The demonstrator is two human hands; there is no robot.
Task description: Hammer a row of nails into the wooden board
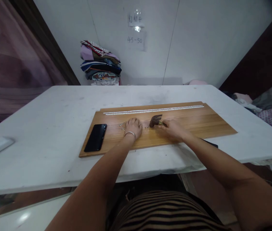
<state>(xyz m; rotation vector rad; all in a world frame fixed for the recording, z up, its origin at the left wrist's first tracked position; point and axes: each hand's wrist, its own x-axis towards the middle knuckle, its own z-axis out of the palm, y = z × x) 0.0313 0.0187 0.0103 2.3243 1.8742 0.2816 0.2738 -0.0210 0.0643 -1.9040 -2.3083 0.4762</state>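
Observation:
My right hand (171, 128) is closed round the short handle of a claw hammer (154, 121). The hammer's dark, rusty-looking head is low over the middle of a wood-grain board (186, 118), claw pointing away; I cannot tell whether it touches the surface. To its left, my left hand (134, 126) lies palm down on the board, fingers stretched forward, a bracelet round its wrist. Several loose nails (121, 125) lie just left of that hand. A short row of small dark dots (146, 127), perhaps nail heads, shows between the hand and the hammer.
Two white measuring strips (153, 110) run along the board's far edge. A black phone (95, 138) lies on its left end. The white table (41, 134) carries the board; a dark flat object (210, 143) juts out near my right forearm. Folded cloth (100, 62) is stacked by the wall.

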